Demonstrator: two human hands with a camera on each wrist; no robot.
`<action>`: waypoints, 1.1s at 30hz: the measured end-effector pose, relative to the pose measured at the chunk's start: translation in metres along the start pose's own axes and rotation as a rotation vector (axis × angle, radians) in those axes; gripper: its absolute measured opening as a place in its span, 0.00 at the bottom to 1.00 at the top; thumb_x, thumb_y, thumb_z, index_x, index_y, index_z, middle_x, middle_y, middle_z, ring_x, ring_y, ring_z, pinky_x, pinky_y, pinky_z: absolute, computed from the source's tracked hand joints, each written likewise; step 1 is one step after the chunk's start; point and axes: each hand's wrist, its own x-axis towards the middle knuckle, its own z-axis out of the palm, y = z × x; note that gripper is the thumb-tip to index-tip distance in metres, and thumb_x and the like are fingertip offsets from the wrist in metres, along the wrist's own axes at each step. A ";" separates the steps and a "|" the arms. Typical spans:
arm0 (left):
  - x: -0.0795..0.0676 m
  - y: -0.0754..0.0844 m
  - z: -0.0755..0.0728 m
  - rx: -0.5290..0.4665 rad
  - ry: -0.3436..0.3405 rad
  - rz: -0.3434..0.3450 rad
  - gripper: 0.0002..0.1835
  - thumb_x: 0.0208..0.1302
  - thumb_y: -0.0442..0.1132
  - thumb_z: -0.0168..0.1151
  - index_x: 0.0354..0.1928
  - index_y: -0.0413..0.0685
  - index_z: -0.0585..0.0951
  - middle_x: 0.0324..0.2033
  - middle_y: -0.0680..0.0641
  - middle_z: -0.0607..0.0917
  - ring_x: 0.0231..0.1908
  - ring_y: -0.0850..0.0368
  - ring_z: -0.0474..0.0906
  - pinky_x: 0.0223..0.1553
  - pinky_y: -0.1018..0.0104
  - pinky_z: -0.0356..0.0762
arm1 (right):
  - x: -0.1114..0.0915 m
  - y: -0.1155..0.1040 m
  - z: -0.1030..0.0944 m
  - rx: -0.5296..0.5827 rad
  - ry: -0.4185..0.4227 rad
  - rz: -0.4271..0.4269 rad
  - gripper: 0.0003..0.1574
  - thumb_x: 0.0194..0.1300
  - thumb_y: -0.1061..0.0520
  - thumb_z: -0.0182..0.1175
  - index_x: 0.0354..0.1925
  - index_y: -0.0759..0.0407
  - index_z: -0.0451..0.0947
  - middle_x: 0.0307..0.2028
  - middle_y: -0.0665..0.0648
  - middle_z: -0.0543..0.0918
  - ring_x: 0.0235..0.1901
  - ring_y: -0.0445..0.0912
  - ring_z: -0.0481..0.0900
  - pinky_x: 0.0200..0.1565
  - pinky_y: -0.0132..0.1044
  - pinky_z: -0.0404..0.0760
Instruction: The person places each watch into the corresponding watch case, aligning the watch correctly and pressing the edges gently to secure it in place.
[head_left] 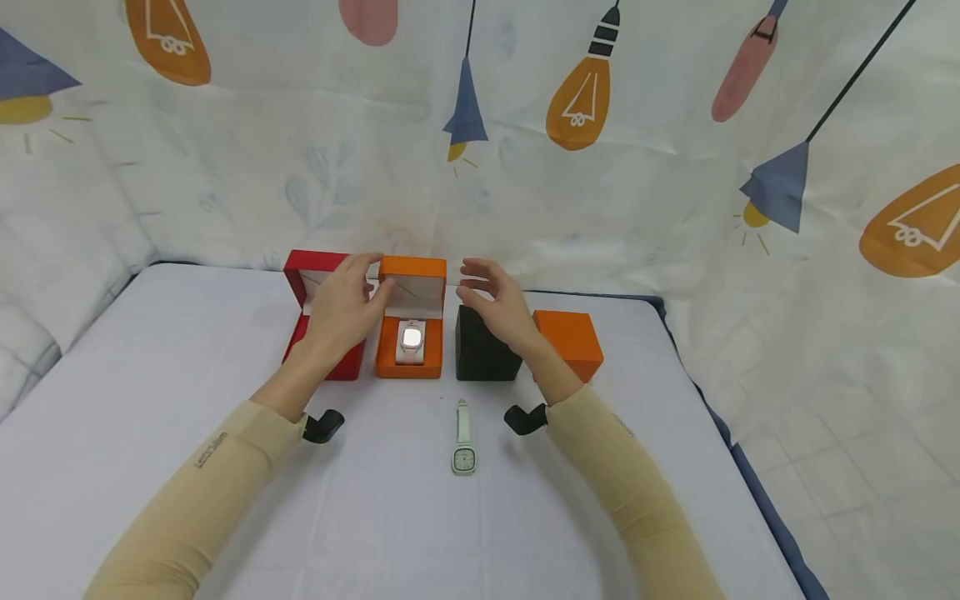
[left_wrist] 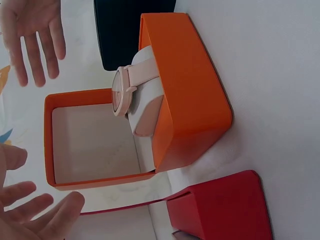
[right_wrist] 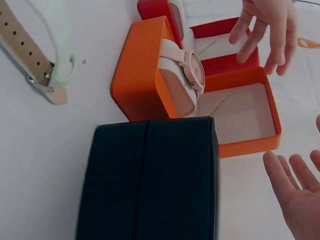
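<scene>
Hovering empty and relaxed beside an open orange box (head_left: pixel 408 372): hands (head_left: pixel 341 304) (head_left: pixel 504 312), left sleeve (head_left: pixel 217 475) apparently marked "Let'sSlim"

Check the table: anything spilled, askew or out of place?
The pale green watch stands out, lying loose on the white cloth, while the pink watch sits in an open orange box. No spill shows.

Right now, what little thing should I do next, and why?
I'd probably move the right hand to the black box and open it. That box is shut, the hand is empty and close by, and the green watch lies loose, while the open orange box holds a pink watch.
</scene>
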 end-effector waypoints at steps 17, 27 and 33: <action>0.015 0.005 0.011 -0.031 -0.122 -0.078 0.31 0.78 0.42 0.54 0.75 0.32 0.63 0.70 0.32 0.69 0.70 0.36 0.66 0.69 0.42 0.65 | 0.046 0.005 0.026 -0.025 0.006 0.132 0.31 0.80 0.51 0.54 0.76 0.56 0.64 0.72 0.62 0.68 0.63 0.54 0.76 0.58 0.42 0.80; 0.019 0.004 0.014 -0.048 -0.140 -0.053 0.29 0.79 0.38 0.53 0.74 0.29 0.63 0.69 0.29 0.69 0.68 0.34 0.66 0.69 0.42 0.64 | 0.053 0.009 0.035 -0.108 -0.016 0.175 0.26 0.80 0.50 0.55 0.70 0.54 0.73 0.68 0.55 0.73 0.61 0.53 0.78 0.57 0.42 0.82; 0.019 0.005 0.012 -0.026 -0.161 -0.042 0.28 0.81 0.38 0.51 0.74 0.30 0.64 0.67 0.28 0.69 0.66 0.33 0.68 0.68 0.41 0.66 | 0.052 0.006 0.035 -0.092 -0.023 0.185 0.25 0.79 0.50 0.56 0.68 0.56 0.74 0.68 0.56 0.74 0.62 0.51 0.75 0.57 0.42 0.81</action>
